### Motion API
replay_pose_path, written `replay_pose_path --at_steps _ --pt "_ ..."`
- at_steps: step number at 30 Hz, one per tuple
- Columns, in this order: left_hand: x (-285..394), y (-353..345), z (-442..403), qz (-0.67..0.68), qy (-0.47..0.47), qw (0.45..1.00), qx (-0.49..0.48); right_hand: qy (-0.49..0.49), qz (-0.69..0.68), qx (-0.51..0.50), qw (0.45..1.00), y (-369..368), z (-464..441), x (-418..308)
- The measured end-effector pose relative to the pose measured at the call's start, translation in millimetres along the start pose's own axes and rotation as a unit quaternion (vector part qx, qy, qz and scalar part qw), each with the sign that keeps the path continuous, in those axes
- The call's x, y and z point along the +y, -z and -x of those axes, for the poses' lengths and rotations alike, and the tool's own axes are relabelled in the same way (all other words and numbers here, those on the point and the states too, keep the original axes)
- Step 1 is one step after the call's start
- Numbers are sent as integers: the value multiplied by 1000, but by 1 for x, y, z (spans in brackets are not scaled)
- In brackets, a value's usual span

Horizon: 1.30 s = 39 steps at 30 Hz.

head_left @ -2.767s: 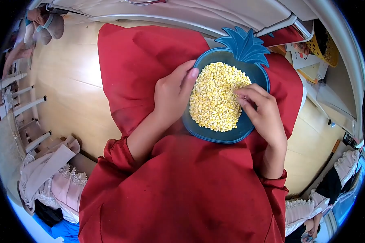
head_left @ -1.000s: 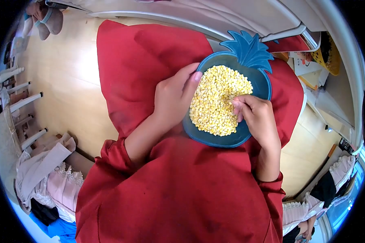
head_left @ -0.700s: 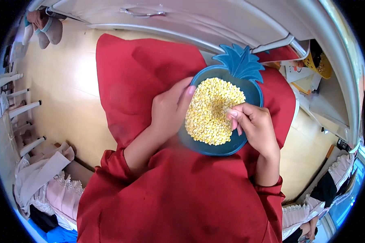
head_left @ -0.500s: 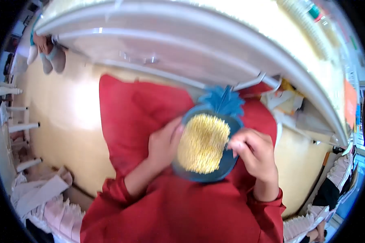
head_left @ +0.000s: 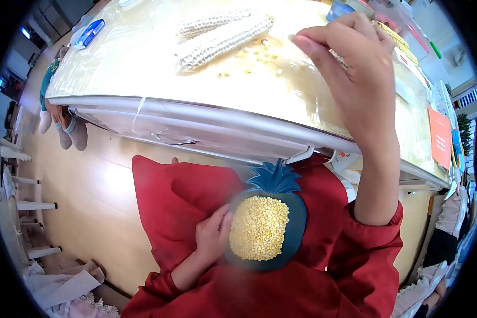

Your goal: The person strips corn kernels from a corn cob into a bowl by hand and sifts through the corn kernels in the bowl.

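A blue pineapple-shaped bowl (head_left: 297,228) rests on my lap, on the red garment (head_left: 175,206), with a heap of yellow corn kernels (head_left: 259,228) in it. My left hand (head_left: 213,233) grips the bowl's left rim. Raised above the table, my right hand (head_left: 355,58) has thumb and forefinger pinched together; whatever is between the fingertips is too small to name. Two pale stripped corn cobs (head_left: 225,42) lie on the table to its left, with loose kernels (head_left: 259,55) beside them.
The white table (head_left: 116,74) has a drawer with a metal handle (head_left: 172,140). A blue-and-white packet (head_left: 90,33) lies at its left end, an orange-red booklet (head_left: 440,138) at its right. A yellow cob (head_left: 397,42) is behind my right hand. White chair legs (head_left: 37,205) stand at left.
The view has tilted up, bringing the tabletop in. My right hand has left the kernels in the bowl and risen over the table. My left hand has stayed on the bowl.
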<state>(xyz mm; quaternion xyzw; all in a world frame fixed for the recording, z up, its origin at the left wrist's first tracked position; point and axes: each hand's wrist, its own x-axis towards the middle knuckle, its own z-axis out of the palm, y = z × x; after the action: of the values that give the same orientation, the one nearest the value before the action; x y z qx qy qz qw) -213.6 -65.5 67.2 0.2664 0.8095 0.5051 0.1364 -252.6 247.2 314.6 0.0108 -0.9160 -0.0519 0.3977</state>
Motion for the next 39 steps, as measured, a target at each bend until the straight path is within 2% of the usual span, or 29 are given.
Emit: replay_pose_path --at_steps 2,5,10,12,14,18,22,25,27,29,31,35,39 --pt "1 2 -2 0 -4 1000 -8 -57 18 -48 997 -3 2 -6" --pt "8 8 -2 -2 21 999 -49 -59 -60 -66 994 13 -3 -11" --pt "6 9 -1 18 29 997 -63 16 -32 -41 999 -1 1 8" --pt "8 10 -1 14 25 997 -65 -29 -43 11 999 -4 1 -4" --pt "3 4 -2 16 -6 999 -28 -41 -58 64 995 -5 2 -9" --pt "7 6 -2 10 4 1000 -24 -9 -60 119 991 -2 9 1" --pt "6 2 -4 11 -34 999 9 43 -100 141 984 10 52 -11" --pt "7 2 -1 38 6 999 2 46 -209 79 974 9 106 -59" --pt "4 2 -1 23 14 1000 -2 8 -292 -6 956 4 149 -89" --pt "5 3 -1 26 12 1000 -1 -86 -337 -141 927 5 195 -115" --pt "8 3 -2 20 8 1000 2 -180 -360 -296 866 9 235 -133" --pt "8 5 -1 12 11 1000 -2 -235 -444 -374 780 29 268 -169" --pt "4 2 -1 21 -1 1000 8 -205 -458 -372 781 32 271 -181"
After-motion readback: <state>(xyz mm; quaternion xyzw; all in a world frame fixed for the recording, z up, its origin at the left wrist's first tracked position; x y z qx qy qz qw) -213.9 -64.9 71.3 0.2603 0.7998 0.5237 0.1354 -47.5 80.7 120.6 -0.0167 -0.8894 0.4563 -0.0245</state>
